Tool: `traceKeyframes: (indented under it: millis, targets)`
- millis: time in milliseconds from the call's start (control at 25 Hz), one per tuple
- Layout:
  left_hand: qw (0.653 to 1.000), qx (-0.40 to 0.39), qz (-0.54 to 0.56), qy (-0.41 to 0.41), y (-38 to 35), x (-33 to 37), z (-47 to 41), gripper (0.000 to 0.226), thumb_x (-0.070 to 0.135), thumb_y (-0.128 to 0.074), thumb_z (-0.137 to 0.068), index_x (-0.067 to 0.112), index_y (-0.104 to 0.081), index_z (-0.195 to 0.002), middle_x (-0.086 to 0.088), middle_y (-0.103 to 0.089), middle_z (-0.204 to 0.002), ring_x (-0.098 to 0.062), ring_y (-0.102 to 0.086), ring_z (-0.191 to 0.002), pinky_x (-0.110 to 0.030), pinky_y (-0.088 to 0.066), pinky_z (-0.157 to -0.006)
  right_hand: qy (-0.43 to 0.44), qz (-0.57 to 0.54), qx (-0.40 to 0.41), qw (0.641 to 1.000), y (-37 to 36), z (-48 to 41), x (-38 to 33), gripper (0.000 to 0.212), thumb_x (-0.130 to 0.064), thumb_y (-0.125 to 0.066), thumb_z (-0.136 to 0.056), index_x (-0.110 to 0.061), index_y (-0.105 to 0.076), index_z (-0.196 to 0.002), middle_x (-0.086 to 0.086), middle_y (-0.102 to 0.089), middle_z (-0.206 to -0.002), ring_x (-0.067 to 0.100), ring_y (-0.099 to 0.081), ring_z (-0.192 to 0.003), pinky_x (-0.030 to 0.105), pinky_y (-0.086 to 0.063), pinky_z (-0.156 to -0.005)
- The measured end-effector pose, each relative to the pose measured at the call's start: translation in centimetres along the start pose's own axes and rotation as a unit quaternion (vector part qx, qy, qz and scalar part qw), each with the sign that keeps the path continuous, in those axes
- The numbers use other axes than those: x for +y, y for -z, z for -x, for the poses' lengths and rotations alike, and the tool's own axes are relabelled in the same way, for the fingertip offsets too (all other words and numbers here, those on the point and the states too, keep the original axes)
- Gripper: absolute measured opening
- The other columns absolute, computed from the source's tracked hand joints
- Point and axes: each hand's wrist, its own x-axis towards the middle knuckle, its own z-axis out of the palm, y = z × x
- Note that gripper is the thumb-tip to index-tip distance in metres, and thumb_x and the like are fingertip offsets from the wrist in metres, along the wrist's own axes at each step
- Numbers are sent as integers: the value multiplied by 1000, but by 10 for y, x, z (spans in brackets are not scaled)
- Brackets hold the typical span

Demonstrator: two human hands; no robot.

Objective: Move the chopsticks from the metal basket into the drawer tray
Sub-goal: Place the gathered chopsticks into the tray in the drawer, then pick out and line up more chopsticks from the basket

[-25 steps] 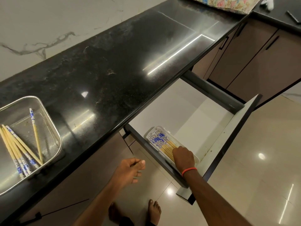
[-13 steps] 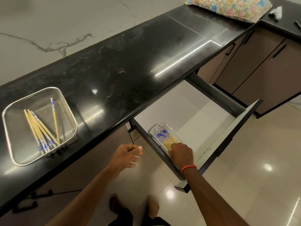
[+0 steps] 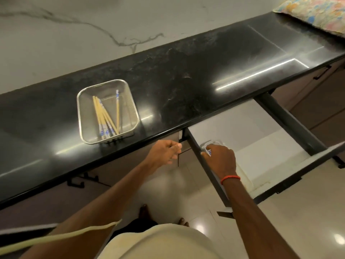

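A metal mesh basket point(image 3: 130, 101) stands on the black counter, with several wooden chopsticks point(image 3: 104, 116) with blue-patterned ends lying in it. To its right the drawer point(image 3: 242, 131) is pulled out, and a clear plastic tray point(image 3: 214, 142) sits at its front left corner. My right hand point(image 3: 221, 158) covers most of the tray, fingers and thumb curled round blue-patterned chopstick ends point(image 3: 209, 151). My left hand point(image 3: 164, 151) hovers below the counter edge near the basket, fingers loosely curled and holding nothing.
The black counter point(image 3: 186, 81) runs along a marble wall. A flowered cushion point(image 3: 313, 14) lies at its far right end. The drawer's front panel point(image 3: 298, 176) juts out over the tiled floor. My bare feet point(image 3: 143, 212) stand below.
The view has swung left, so the basket now sits near the centre. My right hand has slid toward the tray's far end and curled. My left hand has risen toward the counter edge.
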Motion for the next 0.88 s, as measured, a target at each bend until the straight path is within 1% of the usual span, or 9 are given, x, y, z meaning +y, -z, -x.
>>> traceKeyframes:
  millis: [40,200,240,360,480,560,680,760,880]
  targets:
    - [1000,7,8,-5,7,1,1,13,32,-64,-98,20,-70,-97,-8,-76,-105,-17,-67,-82,-29,-54,-67,8,-10,0,1000,3,-4,-8,27,-44,-64,-90,-20,-74,-94,4,-73,-88,27,-67,-85,36,-50,-77]
    - [997,58,47,-27,41,4,8,25,32,-63,-98,11,-71,-110,-8,-77,-107,-20,-70,-86,-38,-58,-77,34,-82,-12,996,15,-21,-47,35,-45,-64,-93,-16,-73,-110,5,-76,-101,23,-70,-94,40,-53,-91]
    - [995,72,55,-34,51,4,10,25,31,-63,-99,11,-71,-111,-8,-77,-107,-21,-71,-88,-41,-59,-81,45,-102,-7,994,18,-27,-58,34,-44,-65,-92,-15,-73,-109,6,-76,-100,23,-70,-93,39,-54,-90]
    - [989,104,93,-41,87,4,14,23,27,-61,-100,9,-69,-113,-9,-76,-108,-23,-72,-91,-43,-58,-85,71,-140,6,988,32,-43,-95,28,-43,-68,-90,-18,-74,-101,3,-76,-90,19,-69,-83,31,-56,-76]
    - [983,138,109,-48,125,2,15,23,29,-62,-99,11,-70,-110,-6,-77,-105,-21,-76,-91,-35,-61,-79,88,-168,-1,982,42,-60,-140,25,-46,-69,-88,-23,-74,-96,-4,-74,-83,14,-69,-79,30,-57,-69]
    - [977,159,128,-54,149,0,13,21,30,-63,-98,13,-72,-108,-4,-78,-101,-19,-77,-87,-30,-63,-73,105,-176,-2,979,47,-70,-174,26,-49,-68,-87,-25,-74,-95,-7,-74,-82,13,-69,-78,33,-59,-70]
    - [971,179,148,-59,179,-1,8,19,32,-64,-98,16,-73,-103,0,-80,-94,-18,-77,-84,-29,-63,-68,137,-173,-8,975,45,-79,-221,27,-50,-69,-86,-26,-74,-96,-7,-75,-84,11,-70,-78,33,-60,-70]
    - [969,184,150,-67,199,-3,2,22,33,-65,-97,14,-73,-105,-2,-80,-95,-19,-78,-83,-29,-63,-67,161,-167,-18,973,40,-83,-253,29,-50,-68,-86,-25,-75,-98,-5,-76,-87,11,-70,-79,35,-61,-72]
    - [965,189,168,-65,228,-8,-7,24,30,-65,-97,10,-72,-106,-6,-79,-97,-21,-78,-81,-34,-64,-69,162,-164,-38,972,24,-93,-289,29,-50,-68,-86,-24,-74,-99,-2,-76,-90,15,-71,-83,39,-61,-76]
